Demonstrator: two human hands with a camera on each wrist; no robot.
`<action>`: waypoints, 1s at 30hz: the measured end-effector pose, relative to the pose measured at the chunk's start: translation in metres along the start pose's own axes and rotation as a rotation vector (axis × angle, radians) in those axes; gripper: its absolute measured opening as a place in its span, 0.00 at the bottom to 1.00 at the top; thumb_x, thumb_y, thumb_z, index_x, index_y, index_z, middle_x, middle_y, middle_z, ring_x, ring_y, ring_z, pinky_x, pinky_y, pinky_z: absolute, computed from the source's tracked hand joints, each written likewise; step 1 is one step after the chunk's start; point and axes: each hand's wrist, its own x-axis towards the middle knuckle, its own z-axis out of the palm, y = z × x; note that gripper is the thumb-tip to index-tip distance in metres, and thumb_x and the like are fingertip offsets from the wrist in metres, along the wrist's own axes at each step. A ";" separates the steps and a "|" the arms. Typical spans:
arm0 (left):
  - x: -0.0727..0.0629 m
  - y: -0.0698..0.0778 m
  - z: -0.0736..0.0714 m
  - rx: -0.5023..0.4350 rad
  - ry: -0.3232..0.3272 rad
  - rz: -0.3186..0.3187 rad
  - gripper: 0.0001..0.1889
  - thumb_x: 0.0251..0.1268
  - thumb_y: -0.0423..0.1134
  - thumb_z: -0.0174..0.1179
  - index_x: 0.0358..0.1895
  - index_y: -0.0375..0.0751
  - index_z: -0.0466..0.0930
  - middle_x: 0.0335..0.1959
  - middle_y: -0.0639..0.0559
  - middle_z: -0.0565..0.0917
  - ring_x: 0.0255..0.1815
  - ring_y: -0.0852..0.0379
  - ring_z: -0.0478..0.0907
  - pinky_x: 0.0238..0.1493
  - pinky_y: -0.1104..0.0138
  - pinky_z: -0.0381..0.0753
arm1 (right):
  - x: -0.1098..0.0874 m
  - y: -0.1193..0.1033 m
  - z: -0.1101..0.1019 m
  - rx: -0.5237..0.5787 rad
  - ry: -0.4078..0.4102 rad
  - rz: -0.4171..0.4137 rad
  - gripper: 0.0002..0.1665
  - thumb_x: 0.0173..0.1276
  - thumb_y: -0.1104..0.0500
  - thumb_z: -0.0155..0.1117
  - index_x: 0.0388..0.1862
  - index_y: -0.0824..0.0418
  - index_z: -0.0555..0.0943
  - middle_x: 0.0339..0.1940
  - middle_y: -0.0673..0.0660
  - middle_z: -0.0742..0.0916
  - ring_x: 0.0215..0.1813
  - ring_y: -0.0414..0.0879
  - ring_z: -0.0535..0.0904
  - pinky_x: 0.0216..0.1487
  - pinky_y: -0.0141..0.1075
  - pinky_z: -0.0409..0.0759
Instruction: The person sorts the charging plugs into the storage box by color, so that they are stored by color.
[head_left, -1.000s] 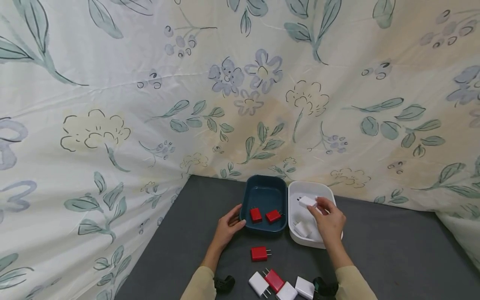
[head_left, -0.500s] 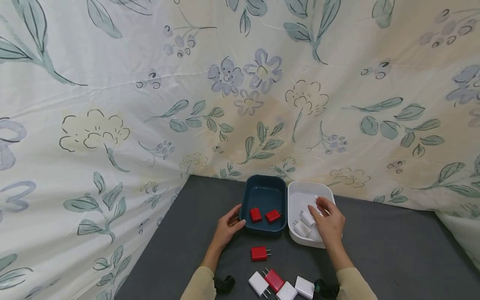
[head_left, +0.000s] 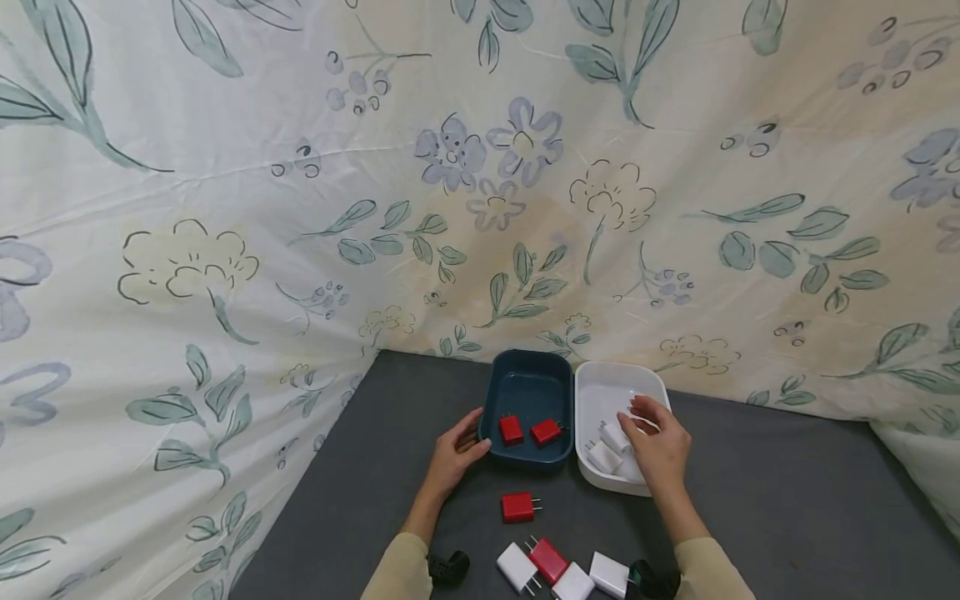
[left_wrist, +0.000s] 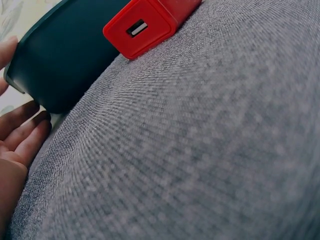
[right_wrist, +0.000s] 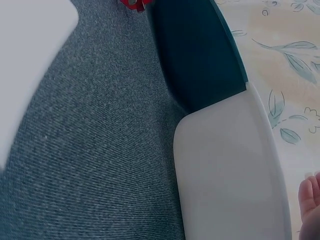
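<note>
My left hand (head_left: pixel 452 458) grips the near left corner of a dark blue bin (head_left: pixel 528 367), thumb at the rim and fingers on the outer wall; the left wrist view shows the fingertips (left_wrist: pixel 37 117) low on that wall. Two red USB wall chargers (head_left: pixel 512 430) lie inside. Over the white bin (head_left: pixel 656 379) beside it hovers my right hand (head_left: pixel 660 446), thumb and fingers apart with nothing between them. White chargers (head_left: pixel 603 457) lie below its fingertips, partly covered by the hand. Only a few fingers of the right hand show in the right wrist view.
In front of the bins a red charger (head_left: pixel 517 507) lies alone on the dark grey cloth (head_left: pixel 787 483). Nearer sit another red charger (head_left: pixel 548 561) and several white chargers (head_left: pixel 518 568), between the two forearms. A floral curtain (head_left: pixel 480 250) hangs behind the bins.
The right hand has let go of a white charger, which dropped into the white bin beside another. The left hand stays on the blue bin.
</note>
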 end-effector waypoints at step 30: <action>0.000 0.001 -0.001 -0.008 -0.009 -0.012 0.32 0.66 0.37 0.62 0.72 0.38 0.64 0.68 0.35 0.72 0.67 0.38 0.72 0.66 0.44 0.70 | -0.014 -0.001 -0.008 -0.023 -0.051 -0.030 0.20 0.55 0.64 0.76 0.48 0.62 0.85 0.43 0.59 0.89 0.37 0.33 0.84 0.41 0.25 0.83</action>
